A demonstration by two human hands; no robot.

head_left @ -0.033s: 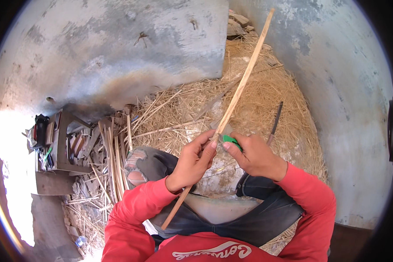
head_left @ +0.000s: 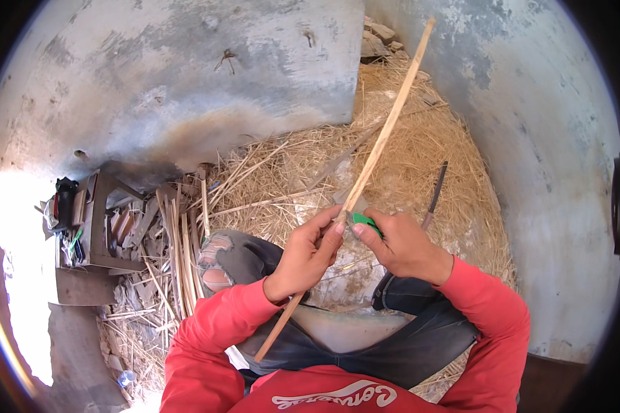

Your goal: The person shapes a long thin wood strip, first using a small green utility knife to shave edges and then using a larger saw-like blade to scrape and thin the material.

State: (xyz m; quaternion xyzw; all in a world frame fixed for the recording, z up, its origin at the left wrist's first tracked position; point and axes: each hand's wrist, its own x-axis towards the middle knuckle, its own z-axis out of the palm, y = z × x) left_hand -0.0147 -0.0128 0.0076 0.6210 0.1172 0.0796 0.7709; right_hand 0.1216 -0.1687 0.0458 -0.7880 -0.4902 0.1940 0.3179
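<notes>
A long pale strip of wood (head_left: 386, 131) slants from near my lap up toward the far wall. My left hand (head_left: 306, 251) is closed round it below the middle, the thumb lying along the strip. My right hand (head_left: 405, 242) grips a small green tool (head_left: 366, 223) whose working end meets the strip just beside my left thumb. Its edge is mostly hidden by the fingers, so I cannot tell its exact kind. The strip's lower end (head_left: 272, 339) passes under my left wrist and over my leg.
Straw and shavings (head_left: 420, 138) cover the floor. A long dark-bladed tool (head_left: 436, 196) lies on them at the right. Thin wooden strips (head_left: 184, 255) are heaped at the left, by a wooden stool-like frame (head_left: 100, 227). Grey walls (head_left: 558, 172) stand close on the right and ahead.
The view has shifted very slightly. Both hands, the strip and the green tool hold almost the same place.
</notes>
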